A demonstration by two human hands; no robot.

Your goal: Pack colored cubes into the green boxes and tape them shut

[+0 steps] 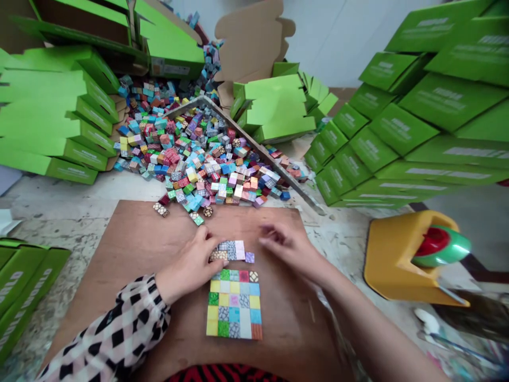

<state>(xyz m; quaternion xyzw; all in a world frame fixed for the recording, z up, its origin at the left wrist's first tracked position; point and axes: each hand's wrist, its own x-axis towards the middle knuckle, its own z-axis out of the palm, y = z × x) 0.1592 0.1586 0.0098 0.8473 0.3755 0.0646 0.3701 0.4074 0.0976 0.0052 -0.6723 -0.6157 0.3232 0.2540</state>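
Observation:
My left hand [194,261] rests on the brown board, its thumb and index finger closed around the left end of a small group of patterned cubes [231,249]. To the right of that group sits a single purple cube [249,257]. My right hand [287,245] hovers right of the cubes, its fingers loosely bent and apart, with nothing visible in them. Just below, a flat square block of multicoloured cubes [234,306] lies in tight rows, with yellow, green, blue, grey and brown faces.
Beyond the board [147,239] spreads a heap of loose cubes [199,154], crossed by an angled strip [274,162]. Green boxes [382,127] are stacked at right, more green cartons [47,116] at left. A yellow tape dispenser [382,260] with tape stands on the right.

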